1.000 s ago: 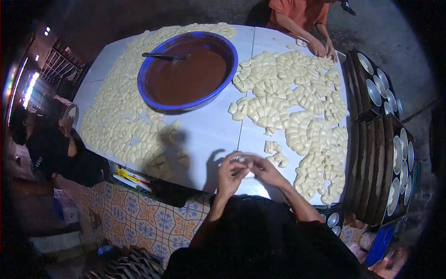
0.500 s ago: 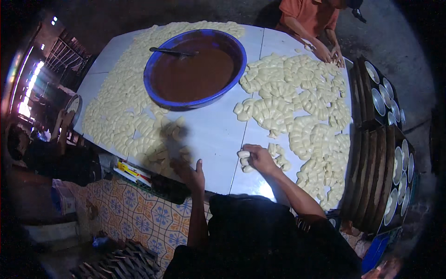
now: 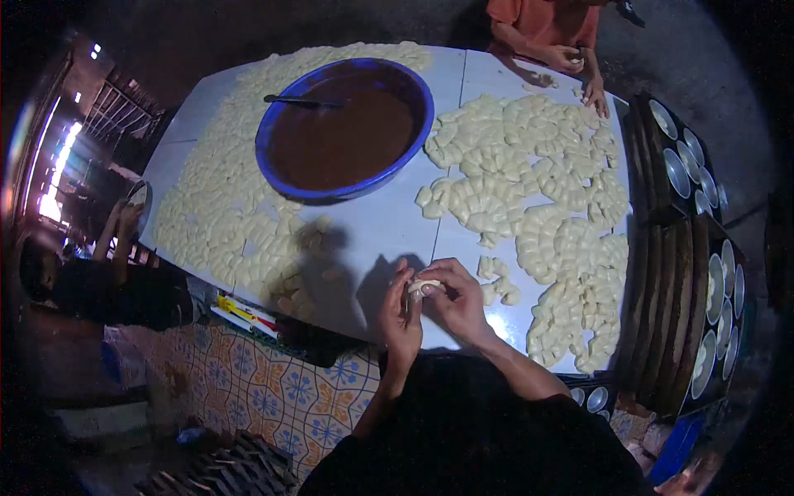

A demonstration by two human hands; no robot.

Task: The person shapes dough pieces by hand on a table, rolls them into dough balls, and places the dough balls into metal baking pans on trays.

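Note:
Over the near edge of the white table, both my hands meet around a small pale dough piece. My right hand grips it with curled fingers and thumb. My left hand closes on it from the other side, its fingers pointing up. Just right of my right hand lie a few loose dough pieces. Beyond them spreads a large batch of cut dough pieces, many touching. Another batch of dough pieces covers the table's left side.
A blue basin of brown filling stands on the table, with a dark-handled utensil in it. Stacked dark trays with round metal tins stand at the right. Across the table a co-worker's hand holds dough; another person is at left.
My left hand has swung right to meet my right hand. Dough has been lifted off the table's near part. The co-worker's one hand has risen from the dough with a piece.

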